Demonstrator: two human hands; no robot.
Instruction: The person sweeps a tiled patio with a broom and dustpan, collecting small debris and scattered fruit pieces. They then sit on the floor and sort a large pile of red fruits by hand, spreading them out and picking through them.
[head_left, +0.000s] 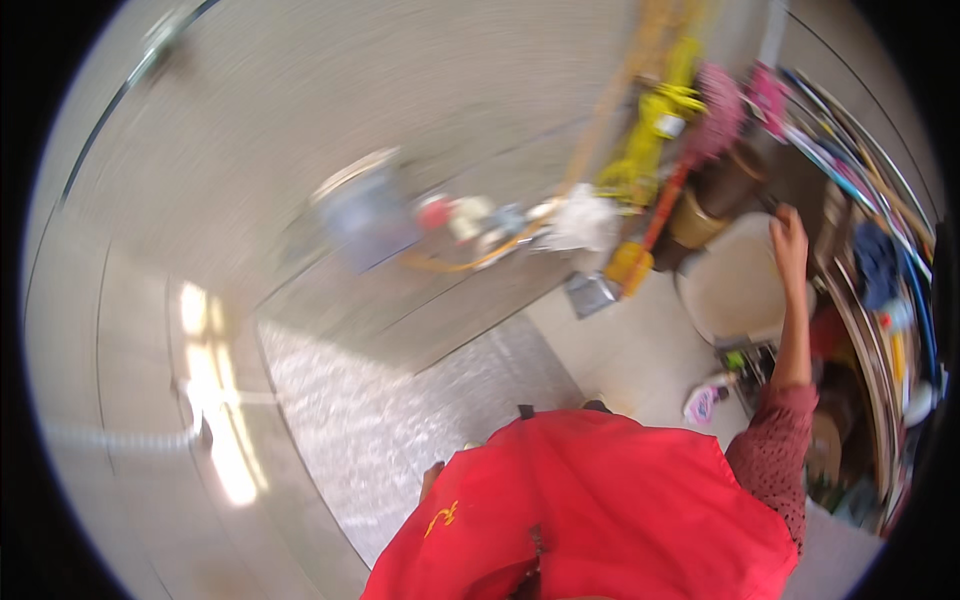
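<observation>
My right hand is stretched out over the far right, above a pale rounded basin or lid. Its fingers look curled near a small dark end, and blur hides whether they grip it. Only a bit of my left hand shows, low beside the red vest; its fingers are hidden. A brown container stands just beyond the basin. Left of that leans a red-orange handle with a yellow part at its lower end.
Bundled yellow cord or strips and a pink mop-like head hang at the wall. Shelving crowded with poles and cloths curves along the right. A blue-grey bucket stands on a ledge. A pink-labelled bottle lies near a metal floor plate.
</observation>
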